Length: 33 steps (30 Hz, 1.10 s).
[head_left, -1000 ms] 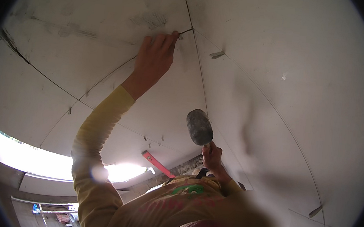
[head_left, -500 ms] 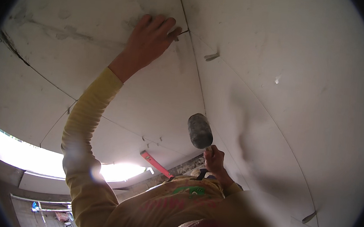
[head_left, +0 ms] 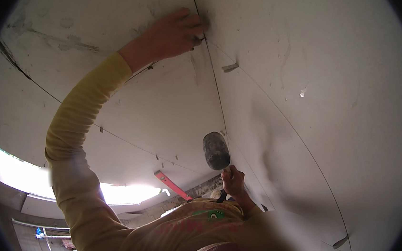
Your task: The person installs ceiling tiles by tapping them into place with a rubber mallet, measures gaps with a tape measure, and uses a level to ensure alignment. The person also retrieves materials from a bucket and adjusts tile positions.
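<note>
My left hand [head_left: 170, 37], in a yellow sleeve, is stretched far out and lies flat on a large white tile [head_left: 117, 94]. Its fingertips rest at the dark joint line [head_left: 213, 93] between two tiles, beside a small dark piece set in the joint; I see nothing held in it. My right hand [head_left: 234, 181] stays close to my chest and grips the handle of a rubber mallet. The mallet's dark grey head [head_left: 215, 150] points toward the tiles, just left of the same joint, and does not touch them.
Large white tiles [head_left: 317, 111] fill the view, split by thin joints. Small grey clips [head_left: 230, 67] stick out of the joints, with two more clips [head_left: 341, 241] at lower right. A red spirit level [head_left: 172, 185] lies beyond my chest. A bright opening [head_left: 24, 181] glows at lower left.
My left hand has slid further up along the joint, the arm stretching out. The mallet has dropped slightly and stays in my right hand.
</note>
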Available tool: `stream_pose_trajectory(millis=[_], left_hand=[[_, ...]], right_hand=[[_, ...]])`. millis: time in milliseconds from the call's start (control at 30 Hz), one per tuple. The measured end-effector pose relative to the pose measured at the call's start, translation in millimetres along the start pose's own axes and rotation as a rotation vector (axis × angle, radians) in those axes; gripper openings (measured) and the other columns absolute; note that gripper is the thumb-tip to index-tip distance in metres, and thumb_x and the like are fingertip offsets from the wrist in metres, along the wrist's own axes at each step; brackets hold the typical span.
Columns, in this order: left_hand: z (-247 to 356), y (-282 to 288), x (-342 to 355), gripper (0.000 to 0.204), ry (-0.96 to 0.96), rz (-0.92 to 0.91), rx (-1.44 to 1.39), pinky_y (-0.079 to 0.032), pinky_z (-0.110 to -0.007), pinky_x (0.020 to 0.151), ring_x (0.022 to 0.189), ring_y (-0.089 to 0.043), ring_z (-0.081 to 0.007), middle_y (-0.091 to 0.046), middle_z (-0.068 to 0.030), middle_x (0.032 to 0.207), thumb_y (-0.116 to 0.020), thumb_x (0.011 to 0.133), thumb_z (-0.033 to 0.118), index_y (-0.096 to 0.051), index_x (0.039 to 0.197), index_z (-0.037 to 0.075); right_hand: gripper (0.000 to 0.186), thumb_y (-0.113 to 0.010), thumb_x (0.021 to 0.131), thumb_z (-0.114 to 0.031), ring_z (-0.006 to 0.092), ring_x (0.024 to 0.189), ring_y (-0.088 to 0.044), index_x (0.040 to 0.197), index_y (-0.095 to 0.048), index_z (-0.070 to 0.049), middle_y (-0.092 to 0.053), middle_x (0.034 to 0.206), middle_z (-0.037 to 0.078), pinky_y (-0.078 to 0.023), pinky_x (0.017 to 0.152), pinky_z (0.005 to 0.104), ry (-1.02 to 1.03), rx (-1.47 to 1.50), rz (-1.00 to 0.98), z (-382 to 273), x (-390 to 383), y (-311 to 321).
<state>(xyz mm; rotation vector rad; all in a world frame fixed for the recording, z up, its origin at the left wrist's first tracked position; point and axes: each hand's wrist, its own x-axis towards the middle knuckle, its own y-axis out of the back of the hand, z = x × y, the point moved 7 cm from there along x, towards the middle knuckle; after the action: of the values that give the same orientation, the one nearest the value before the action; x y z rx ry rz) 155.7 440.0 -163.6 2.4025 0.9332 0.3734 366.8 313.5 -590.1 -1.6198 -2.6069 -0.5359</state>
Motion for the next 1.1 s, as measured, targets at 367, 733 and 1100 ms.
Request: stream_pose_trajectory(millis=[367,733,1100], left_hand=[[-2,0,-3,0.031,0.032,-0.087,0.018,-0.043,-0.037,0.104,0.117,-0.054,-0.0188,-0.06,0.0021,0.117,-0.066,0.086,0.013,-0.075,0.113,0.025],[4,100,-125,0.032,0.635,0.26,-0.079,-0.05,-0.037,0.081,0.091,-0.062,-0.0208,-0.067,-0.0002,0.105,-0.077,0.084,0.007,-0.072,0.115,0.017],[133,75,-315,0.028,1.375,0.362,-0.093,-0.054,-0.034,0.075,0.082,-0.063,-0.0229,-0.072,-0.006,0.123,-0.075,0.082,0.002,-0.068,0.109,0.006]], right_hand=[[0.049,-0.059,0.097,-0.052,0.0359,0.06,-0.068,0.09,-0.061,-0.003,-0.06,0.061,0.013,-0.051,0.056,0.0426,0.046,0.0,0.048,-10,6,0],[0.038,-0.06,0.098,-0.04,0.033,0.054,-0.062,0.09,-0.062,-0.003,-0.061,0.062,0.015,-0.048,0.052,0.0432,0.026,0.053,-0.019,-7,15,-15],[0.052,-0.048,0.104,-0.049,0.0089,0.045,-0.046,0.077,-0.051,-0.005,-0.05,0.055,-0.001,-0.039,0.042,0.0266,0.132,0.135,-0.146,-25,40,-48]])
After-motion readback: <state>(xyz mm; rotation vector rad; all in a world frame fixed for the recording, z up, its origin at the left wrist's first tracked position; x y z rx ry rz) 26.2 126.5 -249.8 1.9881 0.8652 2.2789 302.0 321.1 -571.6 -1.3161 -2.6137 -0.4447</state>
